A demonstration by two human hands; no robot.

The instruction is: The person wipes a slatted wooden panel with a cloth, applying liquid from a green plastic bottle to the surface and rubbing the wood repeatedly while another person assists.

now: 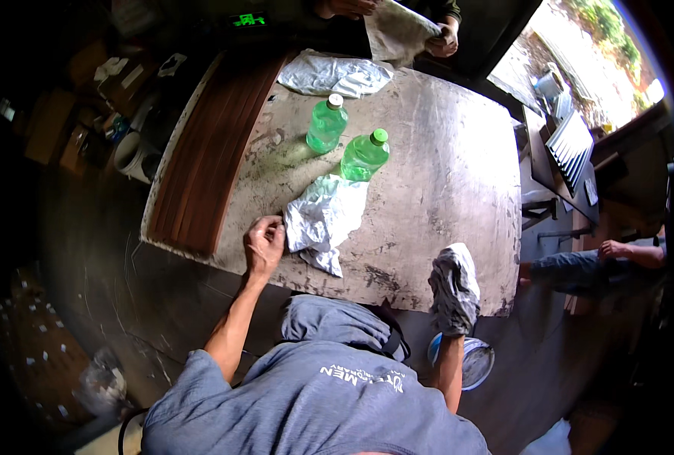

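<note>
My left hand rests on the near edge of a worn grey table, fingers curled, touching the left side of a crumpled white rag. My right hand is hidden inside a dirty grey rag that it grips at the table's near right edge. Two green plastic bottles stand just beyond the white rag: one with a white cap, one with a green cap.
Brown wooden boards lie along the table's left side. Another crumpled rag lies at the far edge, where another person's hands hold a cloth. A seated person's leg is at right. A round tin sits below.
</note>
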